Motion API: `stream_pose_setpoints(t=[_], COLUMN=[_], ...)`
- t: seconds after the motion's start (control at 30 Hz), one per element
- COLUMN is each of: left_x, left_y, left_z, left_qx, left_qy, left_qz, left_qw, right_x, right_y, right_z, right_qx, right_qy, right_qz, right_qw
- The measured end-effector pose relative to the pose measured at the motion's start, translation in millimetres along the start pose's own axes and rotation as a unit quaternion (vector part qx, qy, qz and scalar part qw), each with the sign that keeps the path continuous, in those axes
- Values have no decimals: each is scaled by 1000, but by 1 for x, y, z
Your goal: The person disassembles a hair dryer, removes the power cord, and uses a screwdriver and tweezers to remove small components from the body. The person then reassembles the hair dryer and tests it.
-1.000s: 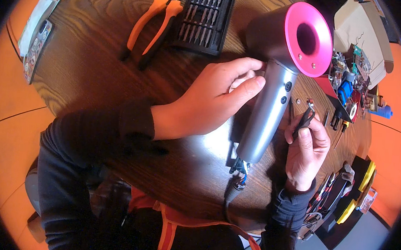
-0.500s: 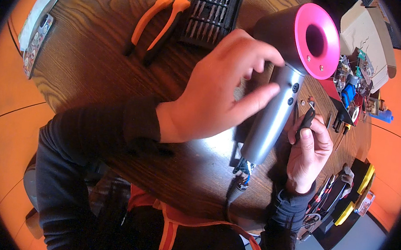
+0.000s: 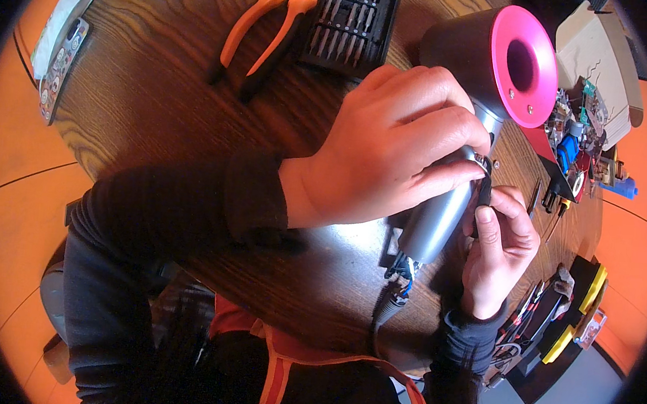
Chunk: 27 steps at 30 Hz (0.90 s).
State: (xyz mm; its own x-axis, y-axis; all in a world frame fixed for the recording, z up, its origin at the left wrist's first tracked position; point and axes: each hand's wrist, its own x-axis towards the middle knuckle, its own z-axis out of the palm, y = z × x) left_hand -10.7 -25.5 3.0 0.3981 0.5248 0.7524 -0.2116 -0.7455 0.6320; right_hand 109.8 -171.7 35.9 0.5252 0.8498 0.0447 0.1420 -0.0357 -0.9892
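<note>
A hair dryer with a grey handle [image 3: 436,226] and a pink-ringed head [image 3: 542,75] lies on the wooden table; wires show at the handle's lower end, above the cord [image 3: 389,309]. My left hand [image 3: 391,150] reaches across the handle, thumb and fingers pinched round a small metallic part [image 3: 481,160], mostly hidden by the fingers. To the right of the handle, my right hand [image 3: 502,244] grips slim black tweezers [image 3: 484,194] between thumb and fingers. The tweezers' tip meets my left fingertips at that small part.
Orange-handled pliers [image 3: 264,36] and a black case of screwdriver bits [image 3: 348,27] lie at the far side. Electronic parts spill from an open box [image 3: 600,60] on the right. A phone [image 3: 63,64] is at the left edge, a tool tray [image 3: 558,331] at lower right.
My left hand has moved right and closed from spread fingers onto the small part at the tweezers' tip. The tweezers have shifted slightly left, close against the handle.
</note>
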Motion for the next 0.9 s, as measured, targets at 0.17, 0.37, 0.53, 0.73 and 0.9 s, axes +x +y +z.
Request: stream_pose_setpoints(t=[0.17, 0.37, 0.53, 0.73, 0.9], left_x=[0, 1, 2, 1, 0], left_y=[1, -1, 0, -1, 0], left_z=[-4, -5, -6, -6, -5], left_qx=[0, 9, 6, -9, -20], left_qy=[-11, -15, -20, -27, -34], left_qz=[4, 17, 13, 13, 15], left_qw=[1000, 1000, 1000, 999, 999], right_x=[0, 4, 7, 8, 8], right_y=[0, 2, 4, -2, -5], right_z=[-2, -9, -12, -15, -14], right_qx=[-1, -51, -90, -176, -241], right_qy=[-7, -7, 6, 10, 18], right_qz=[11, -34, -79, -121, -163], right_qw=[1000, 998, 993, 977, 957])
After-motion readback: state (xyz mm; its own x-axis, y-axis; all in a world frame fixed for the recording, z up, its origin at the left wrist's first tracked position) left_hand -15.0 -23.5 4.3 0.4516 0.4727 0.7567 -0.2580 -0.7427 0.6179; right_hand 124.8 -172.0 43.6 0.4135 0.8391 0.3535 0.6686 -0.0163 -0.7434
